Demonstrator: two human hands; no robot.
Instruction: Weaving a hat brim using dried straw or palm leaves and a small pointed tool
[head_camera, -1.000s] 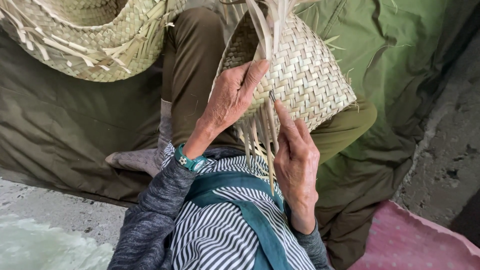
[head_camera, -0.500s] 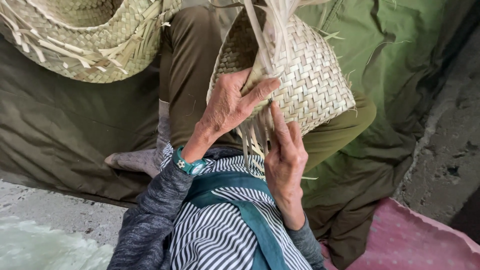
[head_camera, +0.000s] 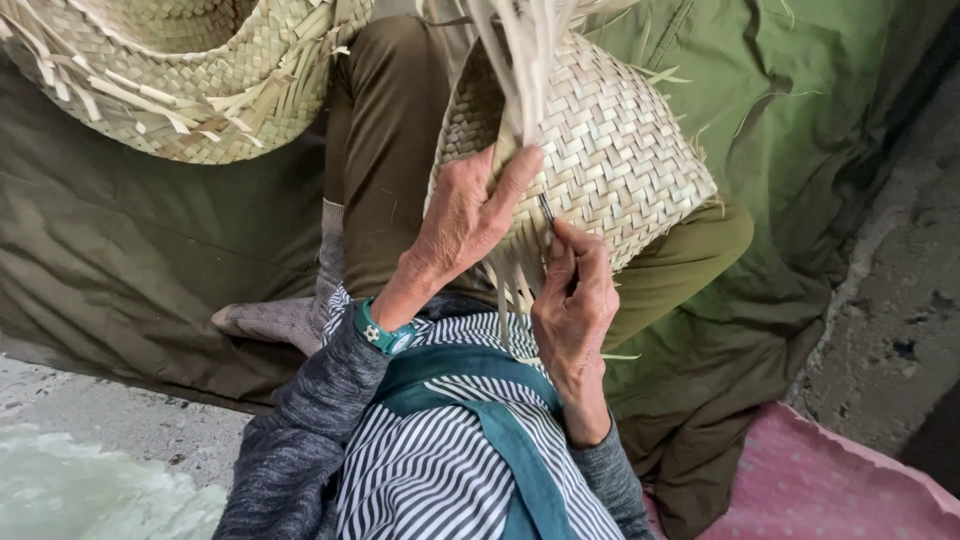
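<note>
A woven palm-leaf basket (head_camera: 600, 140) rested on the person's knee in the upper middle of the frame, its loose strips (head_camera: 515, 60) rising off the top edge and shorter ends hanging below. The left hand (head_camera: 465, 220) lay flat against the weave, thumb pressed on the base of the strips, fingers spread rather than clenched. The right hand (head_camera: 572, 300), just below and to the right, pinched a thin dark needle-like tool (head_camera: 546, 208) whose long axis pointed up and leftward into the weave, its tip touching the basket beside the left thumb. A second, unfinished basket (head_camera: 180, 80) sat upper left.
</note>
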